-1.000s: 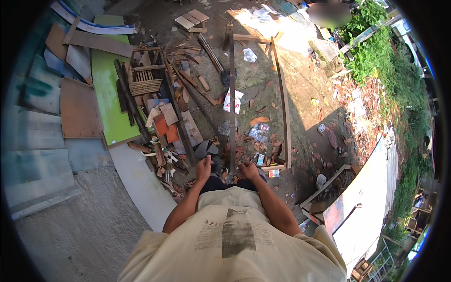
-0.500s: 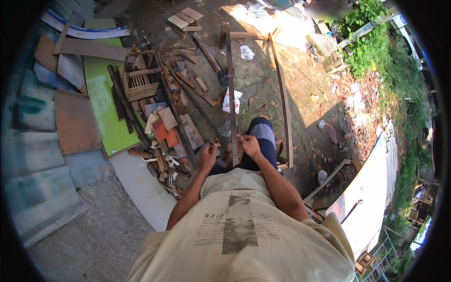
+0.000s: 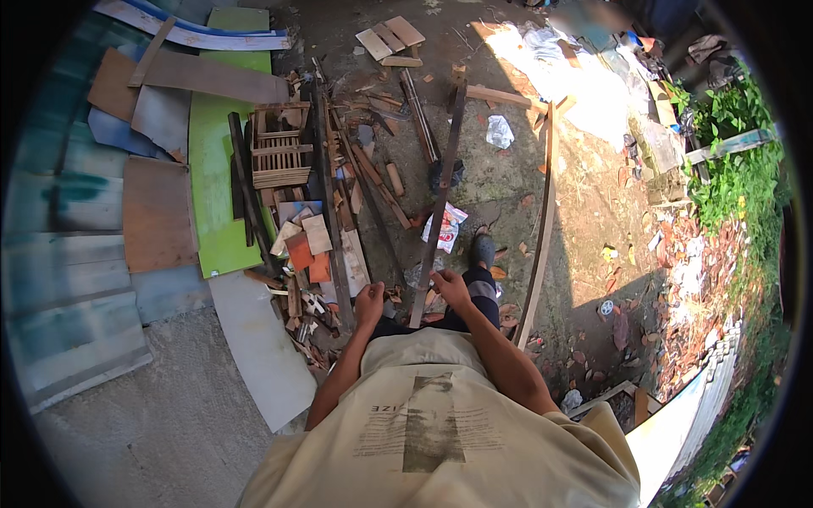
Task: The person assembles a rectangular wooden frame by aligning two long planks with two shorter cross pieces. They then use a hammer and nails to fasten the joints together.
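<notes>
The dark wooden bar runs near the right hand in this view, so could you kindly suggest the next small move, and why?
I'd suggest checking the footing first: the right foot shows between the dark wooden bar and a paler bar, near a white plastic bag that could perhaps slip underfoot. Whether the right hand touches wood is unclear.

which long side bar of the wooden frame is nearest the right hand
The left side bar: its lower part runs by the right hand, while the right side bar stands apart, beyond the right leg.
</notes>
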Demonstrator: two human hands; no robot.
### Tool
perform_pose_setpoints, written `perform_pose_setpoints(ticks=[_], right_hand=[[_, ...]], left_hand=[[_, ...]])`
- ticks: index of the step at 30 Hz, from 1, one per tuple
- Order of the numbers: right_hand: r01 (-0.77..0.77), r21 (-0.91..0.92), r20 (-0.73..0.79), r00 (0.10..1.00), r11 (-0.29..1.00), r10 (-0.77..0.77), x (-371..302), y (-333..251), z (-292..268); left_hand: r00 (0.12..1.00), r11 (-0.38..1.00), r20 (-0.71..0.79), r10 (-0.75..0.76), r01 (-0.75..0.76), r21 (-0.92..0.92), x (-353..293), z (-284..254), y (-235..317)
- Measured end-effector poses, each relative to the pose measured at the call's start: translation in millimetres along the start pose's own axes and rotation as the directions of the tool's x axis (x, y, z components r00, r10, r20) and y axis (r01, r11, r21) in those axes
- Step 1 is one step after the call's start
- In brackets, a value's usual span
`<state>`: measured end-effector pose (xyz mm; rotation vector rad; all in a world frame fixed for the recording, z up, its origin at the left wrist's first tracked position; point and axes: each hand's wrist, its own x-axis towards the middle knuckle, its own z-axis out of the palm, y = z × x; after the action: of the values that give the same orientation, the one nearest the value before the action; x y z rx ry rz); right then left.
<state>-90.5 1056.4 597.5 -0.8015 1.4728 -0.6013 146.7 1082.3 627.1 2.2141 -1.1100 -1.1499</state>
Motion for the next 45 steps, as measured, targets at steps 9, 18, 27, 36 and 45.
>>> perform_pose_setpoints(ticks=[9,18,27,36,45], right_hand=[[-0.196,-0.072,0.006,0.98,0.978,0.197,29,7,-185],[-0.307,-0.027,-0.09,0.948,0.951,0.304,60,-26,-295],[-0.323,-0.265,-0.003,0.943,0.909,0.334,163,-82,-341],[-0.353,-0.368,0.068,0.912,0.86,0.403,293,-149,-345],[-0.22,-0.468,0.21,0.913,0.856,0.35,471,-203,-260]], left_hand=[[0.999,0.999,-0.035,-0.037,0.038,0.023,0,107,150],[0.997,0.996,-0.005,-0.076,0.076,-0.054,39,183,221],[0.971,0.95,-0.157,-0.179,0.13,-0.284,83,230,219],[0.926,0.921,-0.133,-0.354,0.321,-0.221,164,271,240],[0.905,0.896,-0.081,-0.418,0.396,-0.2,294,313,222]])
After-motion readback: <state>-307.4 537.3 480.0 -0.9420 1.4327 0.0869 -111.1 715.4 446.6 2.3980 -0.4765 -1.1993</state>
